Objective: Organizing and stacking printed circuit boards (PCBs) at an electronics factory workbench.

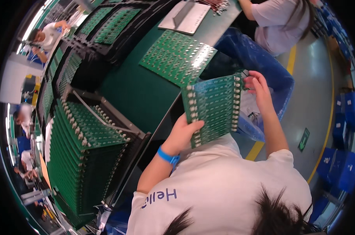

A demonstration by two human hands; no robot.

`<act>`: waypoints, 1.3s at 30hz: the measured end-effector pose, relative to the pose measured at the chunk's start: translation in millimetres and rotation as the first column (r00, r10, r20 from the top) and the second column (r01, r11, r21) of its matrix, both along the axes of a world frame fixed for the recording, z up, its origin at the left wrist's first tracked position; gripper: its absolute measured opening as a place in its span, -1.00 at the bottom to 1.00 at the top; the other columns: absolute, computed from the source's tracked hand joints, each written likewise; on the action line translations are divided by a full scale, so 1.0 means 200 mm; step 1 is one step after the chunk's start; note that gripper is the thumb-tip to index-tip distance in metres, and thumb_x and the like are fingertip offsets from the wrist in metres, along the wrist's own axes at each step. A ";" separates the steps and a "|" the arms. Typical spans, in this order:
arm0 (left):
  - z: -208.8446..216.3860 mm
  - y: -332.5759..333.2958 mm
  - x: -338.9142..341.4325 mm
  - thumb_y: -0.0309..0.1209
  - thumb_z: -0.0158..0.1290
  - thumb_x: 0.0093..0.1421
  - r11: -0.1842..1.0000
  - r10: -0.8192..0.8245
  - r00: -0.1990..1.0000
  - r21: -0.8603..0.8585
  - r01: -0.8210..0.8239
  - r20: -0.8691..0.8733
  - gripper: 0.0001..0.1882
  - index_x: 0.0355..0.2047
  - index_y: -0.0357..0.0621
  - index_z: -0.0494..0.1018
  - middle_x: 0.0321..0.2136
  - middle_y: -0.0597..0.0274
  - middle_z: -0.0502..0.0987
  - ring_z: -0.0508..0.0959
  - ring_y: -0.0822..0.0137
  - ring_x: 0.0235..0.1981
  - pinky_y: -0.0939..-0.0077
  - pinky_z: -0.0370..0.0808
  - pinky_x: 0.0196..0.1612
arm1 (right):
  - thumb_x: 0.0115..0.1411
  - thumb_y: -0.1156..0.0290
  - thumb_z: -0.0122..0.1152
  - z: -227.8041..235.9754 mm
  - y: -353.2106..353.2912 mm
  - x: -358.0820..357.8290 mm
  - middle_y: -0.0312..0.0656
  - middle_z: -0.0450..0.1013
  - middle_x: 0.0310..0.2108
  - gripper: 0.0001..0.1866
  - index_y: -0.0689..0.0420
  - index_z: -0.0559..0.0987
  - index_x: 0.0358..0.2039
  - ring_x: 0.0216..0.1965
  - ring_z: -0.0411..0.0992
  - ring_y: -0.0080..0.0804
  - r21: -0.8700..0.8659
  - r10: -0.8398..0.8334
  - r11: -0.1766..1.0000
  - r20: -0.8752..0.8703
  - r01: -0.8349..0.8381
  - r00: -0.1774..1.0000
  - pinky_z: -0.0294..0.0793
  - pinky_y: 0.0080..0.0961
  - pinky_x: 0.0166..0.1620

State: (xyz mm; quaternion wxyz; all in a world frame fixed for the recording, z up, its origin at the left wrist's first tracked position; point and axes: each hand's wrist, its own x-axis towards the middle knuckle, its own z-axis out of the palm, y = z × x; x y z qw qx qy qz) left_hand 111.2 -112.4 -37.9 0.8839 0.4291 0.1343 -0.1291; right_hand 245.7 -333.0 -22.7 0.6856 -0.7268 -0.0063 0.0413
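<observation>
My left hand grips a green circuit board panel by its lower left edge, thumb on the near face. Rows of pale connectors run along both sides of the panel, which is held tilted in front of my body. At its upper right corner is my right hand, fingers loosely bent and apart beside the edge. A small dark piece shows by those fingertips; whether they touch it is unclear. Another green circuit board panel lies flat on the green-topped table beyond.
A rack full of stacked green panels stands at left. Black trays with boards lie behind it. A white metal plate with an upright handle sits at the back. A blue bag-lined bin is at right, near a co-worker.
</observation>
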 end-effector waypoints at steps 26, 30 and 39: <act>-0.64 -0.05 0.66 -0.44 0.08 -0.03 0.233 -0.399 0.846 0.932 -0.278 0.353 -0.89 -0.46 -0.17 0.46 -0.45 0.09 0.39 0.42 0.10 -0.37 0.33 0.37 -0.33 | 0.03 0.42 0.14 -0.60 -0.20 -0.06 -0.20 0.48 -0.37 -0.78 0.17 0.53 -0.28 -0.34 0.45 -0.44 -0.444 0.144 0.880 -0.086 -0.167 0.986 0.40 -0.56 -0.26; -0.59 -0.06 0.67 -0.46 0.08 -0.04 0.218 -0.420 0.846 0.941 -0.258 0.329 -0.89 -0.47 -0.22 0.47 -0.48 0.10 0.43 0.44 0.11 -0.39 0.36 0.37 -0.32 | 0.05 0.41 0.11 -0.61 -0.21 -0.07 -0.19 0.48 -0.38 -0.82 0.15 0.53 -0.32 -0.34 0.45 -0.34 -0.553 0.159 0.825 0.034 -0.114 0.987 0.40 -0.54 -0.25; -0.64 -0.04 0.74 -0.48 0.06 0.00 0.189 -0.632 0.679 0.924 -0.333 0.374 -0.92 -0.46 -0.18 0.45 -0.56 0.11 0.41 0.43 0.12 -0.44 0.34 0.35 -0.40 | 0.08 0.32 0.07 -0.57 -0.22 -0.06 -0.22 0.47 -0.37 -0.85 0.03 0.48 -0.31 -0.40 0.45 -0.22 -0.804 0.128 0.594 0.051 -0.036 0.990 0.43 -0.43 -0.36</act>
